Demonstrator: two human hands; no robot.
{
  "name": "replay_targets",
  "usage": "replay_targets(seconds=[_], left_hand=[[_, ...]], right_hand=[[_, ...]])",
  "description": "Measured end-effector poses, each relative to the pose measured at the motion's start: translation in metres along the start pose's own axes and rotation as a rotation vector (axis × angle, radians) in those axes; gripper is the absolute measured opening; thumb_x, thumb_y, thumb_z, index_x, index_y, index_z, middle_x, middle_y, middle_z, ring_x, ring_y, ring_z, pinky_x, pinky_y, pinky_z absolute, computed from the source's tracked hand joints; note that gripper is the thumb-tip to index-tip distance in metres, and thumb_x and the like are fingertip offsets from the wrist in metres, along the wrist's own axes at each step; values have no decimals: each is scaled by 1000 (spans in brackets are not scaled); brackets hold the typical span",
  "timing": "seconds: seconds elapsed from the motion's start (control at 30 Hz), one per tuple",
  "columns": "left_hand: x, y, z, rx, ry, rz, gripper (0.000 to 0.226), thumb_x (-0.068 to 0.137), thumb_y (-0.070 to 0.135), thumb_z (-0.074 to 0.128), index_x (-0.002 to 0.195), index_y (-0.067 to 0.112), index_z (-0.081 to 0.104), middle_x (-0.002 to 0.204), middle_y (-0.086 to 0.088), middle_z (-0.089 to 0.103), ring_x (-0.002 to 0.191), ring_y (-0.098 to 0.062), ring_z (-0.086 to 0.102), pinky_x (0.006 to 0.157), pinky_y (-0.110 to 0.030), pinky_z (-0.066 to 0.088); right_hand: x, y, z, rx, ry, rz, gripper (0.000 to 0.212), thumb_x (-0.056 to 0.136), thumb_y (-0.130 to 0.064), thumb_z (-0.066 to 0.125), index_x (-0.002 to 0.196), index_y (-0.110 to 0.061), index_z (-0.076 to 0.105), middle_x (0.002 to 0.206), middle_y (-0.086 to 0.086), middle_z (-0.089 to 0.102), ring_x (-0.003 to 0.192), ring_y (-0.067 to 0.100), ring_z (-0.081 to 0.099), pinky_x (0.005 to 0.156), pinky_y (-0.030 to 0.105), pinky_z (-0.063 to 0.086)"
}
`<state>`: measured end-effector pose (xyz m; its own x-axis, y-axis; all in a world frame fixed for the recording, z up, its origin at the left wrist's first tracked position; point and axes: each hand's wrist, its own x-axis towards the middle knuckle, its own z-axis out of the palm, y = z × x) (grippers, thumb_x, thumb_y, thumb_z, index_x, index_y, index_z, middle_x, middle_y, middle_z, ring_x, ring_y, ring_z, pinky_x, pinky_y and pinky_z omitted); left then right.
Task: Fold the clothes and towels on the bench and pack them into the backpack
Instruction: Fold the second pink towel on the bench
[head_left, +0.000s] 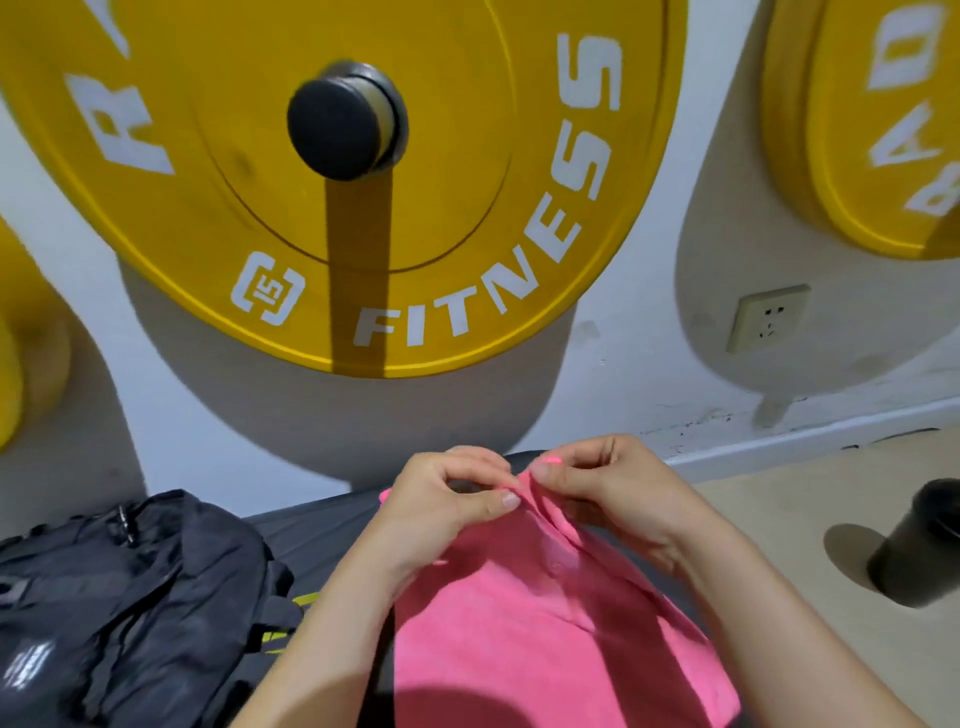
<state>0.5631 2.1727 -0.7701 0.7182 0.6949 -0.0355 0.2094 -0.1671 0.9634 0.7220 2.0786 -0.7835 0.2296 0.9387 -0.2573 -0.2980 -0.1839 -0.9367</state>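
Where the pink cloth (545, 623) lies on the dark worktop (311, 525), its top edge is pinched by the left hand (447, 509) and the right hand (613, 493), fingers curled and held close together. The black backpack (130, 597) is seen left of the cloth, on the worktop. Behind the cloth a yellow weight plate (467, 208) is hung on the wall; right of the cloth, a dark cup (924, 545) is set on the floor.
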Motion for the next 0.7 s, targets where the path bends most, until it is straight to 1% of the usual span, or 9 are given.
replay_targets(seconds=[0.07, 0.13, 0.23, 0.3, 0.37, 0.43, 0.53, 0.63, 0.7], left_hand=[[-23, 22, -3, -18, 51, 44, 18, 69, 2, 79, 66, 20, 77, 76, 7, 70, 73, -6, 62, 67, -17, 46], [-46, 45, -2, -36, 85, 60, 21, 74, -1, 75, 67, 19, 77, 71, 3, 71, 66, -4, 61, 63, -15, 46], [-76, 77, 5, 19, 78, 109, 17, 75, 1, 74, 73, 18, 77, 75, 1, 74, 70, -3, 64, 66, -15, 47], [-94, 95, 9, 63, 115, 142, 16, 74, 4, 76, 74, 20, 78, 76, 2, 75, 72, -2, 66, 68, -16, 48], [-110, 108, 11, 113, 198, 172, 17, 74, 8, 78, 73, 25, 78, 76, 6, 75, 74, -3, 68, 71, -19, 52], [-126, 119, 12, 166, 268, 204, 16, 74, 12, 79, 74, 28, 78, 76, 9, 74, 77, -4, 70, 74, -24, 55], [-145, 129, 16, 172, 330, 244, 11, 73, 13, 79, 77, 24, 79, 74, 9, 74, 76, -5, 70, 73, -26, 56], [-158, 134, 21, 129, 390, 277, 8, 71, 10, 80, 74, 18, 78, 72, 5, 74, 72, -8, 69, 68, -24, 54], [-164, 138, 23, 80, 410, 293, 7, 71, 8, 80, 73, 15, 77, 71, 2, 73, 69, -8, 68, 65, -21, 51]], right_hand=[[-25, -13, 12, -46, 118, -89, 7, 82, 5, 67, 85, 2, 72, 59, 5, 63, 51, 10, 51, 47, 16, 39], [-51, -27, 26, -88, 188, -160, 13, 79, 7, 69, 80, -5, 72, 56, -1, 64, 48, 7, 52, 48, 15, 40], [-88, -45, 47, -106, 164, -246, 11, 78, 4, 72, 74, -6, 73, 60, 4, 68, 50, 7, 55, 49, 15, 41], [-110, -54, 56, -128, 169, -303, 9, 79, 2, 72, 74, -6, 73, 53, 0, 64, 45, 2, 50, 45, 12, 37], [-129, -61, 62, -130, 166, -336, 7, 82, 1, 69, 79, -3, 74, 48, -5, 61, 41, -2, 49, 43, 10, 36], [-145, -67, 69, -161, 146, -366, 10, 84, 2, 66, 84, -4, 75, 50, -7, 63, 42, -3, 52, 44, 7, 37], [-162, -72, 77, -249, 143, -417, 12, 85, 0, 67, 86, -8, 76, 59, -7, 68, 48, -5, 55, 47, 5, 36], [-174, -76, 83, -322, 152, -456, 10, 84, -4, 70, 86, -11, 77, 62, -7, 70, 50, -6, 56, 48, 5, 37], [-181, -78, 86, -384, 163, -490, 10, 84, -8, 70, 86, -14, 78, 69, -6, 73, 57, -5, 61, 51, 6, 39]])
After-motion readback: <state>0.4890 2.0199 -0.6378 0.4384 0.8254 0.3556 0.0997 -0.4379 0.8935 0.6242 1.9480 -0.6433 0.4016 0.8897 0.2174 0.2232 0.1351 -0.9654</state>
